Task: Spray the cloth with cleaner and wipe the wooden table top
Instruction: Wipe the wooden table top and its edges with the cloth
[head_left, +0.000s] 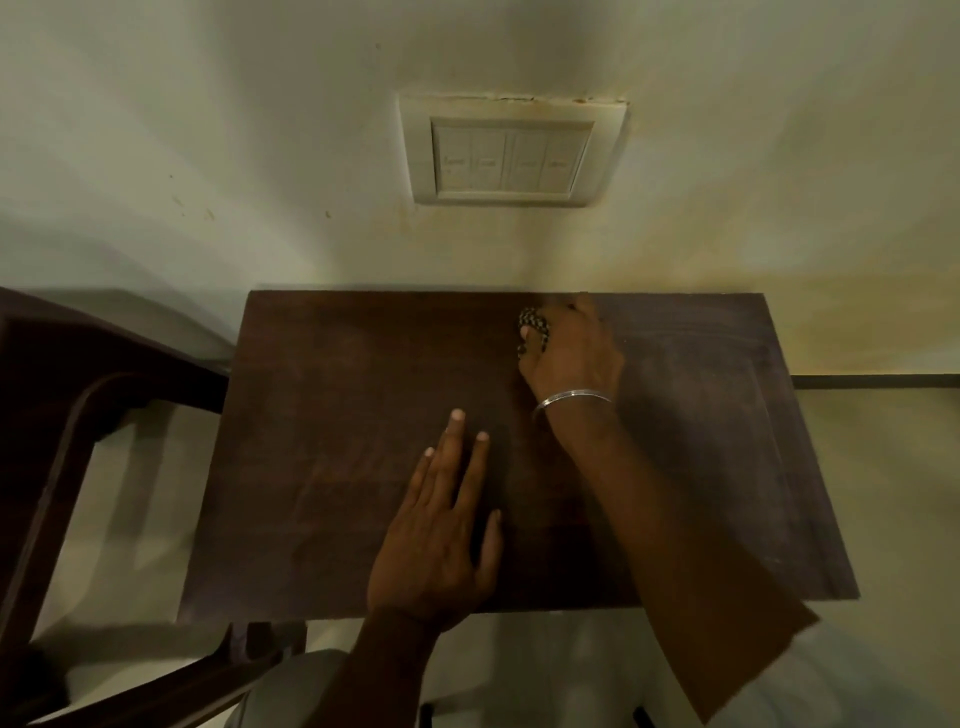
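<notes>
Palm down at the lower centre of the frame, the left hand (441, 540) lies flat on the wooden table top (322, 415), its digits straight and slightly spread, holding nothing. From the lower right a brown sleeve (727, 597) reaches up across the table to a wrist wearing a silver bangle (571, 401). Beyond it, the right hand (571, 353) is curled round a bunched, dark-and-light checked cloth (535, 322) and presses it on the wood close to the table's far edge, right of centre; the hand is blurred. At the left edge of the frame stands a dark wooden frame (62, 415), just beside the table. Behind the table rises a pale wall (208, 130) with a white switch plate (511, 150) at upper centre
</notes>
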